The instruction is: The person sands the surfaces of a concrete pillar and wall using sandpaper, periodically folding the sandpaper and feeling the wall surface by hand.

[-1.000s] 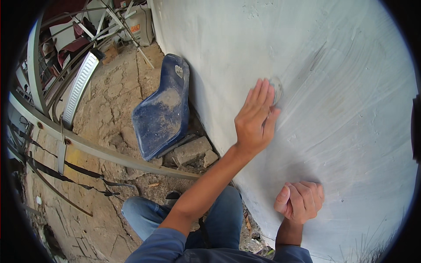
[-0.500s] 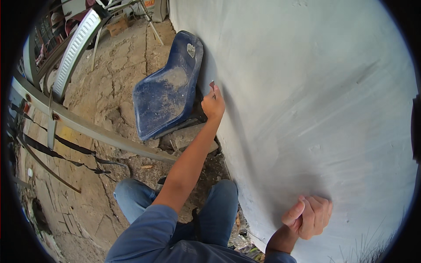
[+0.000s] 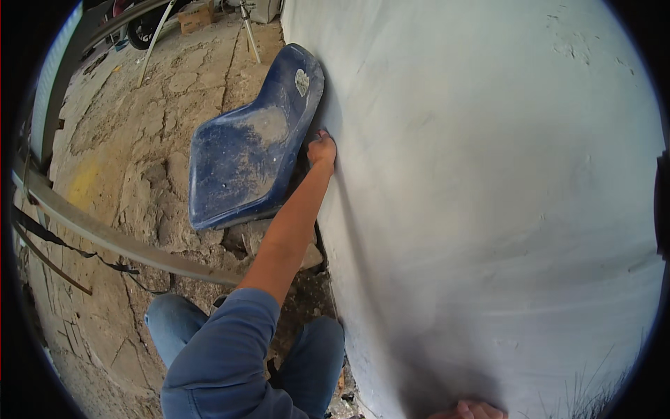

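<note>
My left hand [image 3: 322, 149] reaches far forward, up against the pale grey wall [image 3: 453, 174], just right of a blue plastic seat shell [image 3: 237, 160]. Its fingers are closed in a pinch on a small reddish-brown piece of what looks like sandpaper, mostly hidden by the hand now. The seat shell is dirty and scuffed, with a whitish heart-shaped patch on its backrest, and leans near the foot of the wall. At the bottom edge, partly cut off, my right hand [image 3: 474, 410] is curled close to the wall; whatever it may hold is hidden.
A curved metal frame [image 3: 118, 237] with a dark strap [image 3: 70, 244] crosses the left side. Under it lies cracked, rough concrete ground [image 3: 112, 293]. Broken stones [image 3: 251, 237] sit beneath the seat shell. A thin metal stand [image 3: 250, 35] and a cardboard box [image 3: 195, 17] are farther back.
The view has shifted. My left hand has moved in closer beside the seat shell and wall, its reddish piece now mostly out of sight. My right hand has dropped toward the bottom edge.
</note>
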Available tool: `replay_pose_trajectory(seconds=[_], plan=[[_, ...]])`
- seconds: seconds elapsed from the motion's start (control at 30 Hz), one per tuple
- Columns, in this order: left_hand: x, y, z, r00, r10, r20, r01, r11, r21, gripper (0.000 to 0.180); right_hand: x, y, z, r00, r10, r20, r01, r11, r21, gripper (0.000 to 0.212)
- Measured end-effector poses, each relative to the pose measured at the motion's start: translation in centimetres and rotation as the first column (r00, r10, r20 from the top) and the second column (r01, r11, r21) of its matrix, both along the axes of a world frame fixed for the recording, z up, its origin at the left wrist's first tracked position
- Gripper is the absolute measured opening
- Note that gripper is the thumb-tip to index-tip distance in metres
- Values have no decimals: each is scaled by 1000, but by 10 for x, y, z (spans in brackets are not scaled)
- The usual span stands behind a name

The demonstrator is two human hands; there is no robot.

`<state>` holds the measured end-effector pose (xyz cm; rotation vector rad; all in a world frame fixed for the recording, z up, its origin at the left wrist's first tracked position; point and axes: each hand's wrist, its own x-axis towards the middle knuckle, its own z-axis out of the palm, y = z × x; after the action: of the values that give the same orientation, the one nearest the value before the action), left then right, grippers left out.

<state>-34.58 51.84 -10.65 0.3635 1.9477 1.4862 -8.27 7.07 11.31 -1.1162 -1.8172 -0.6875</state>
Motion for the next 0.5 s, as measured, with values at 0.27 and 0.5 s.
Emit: replay_pose_trajectory(seconds=[0.27,0.5], plan=[[12,-2,-41,997,-32,-77,51,964,260,55,19,-21,-7,999,-1,-38,-7,981,-193,6],[60,-77,-121,971,46,-233,20,962,274,57,20,-17,-7,999,24,-38,-32,974,-223,12]])
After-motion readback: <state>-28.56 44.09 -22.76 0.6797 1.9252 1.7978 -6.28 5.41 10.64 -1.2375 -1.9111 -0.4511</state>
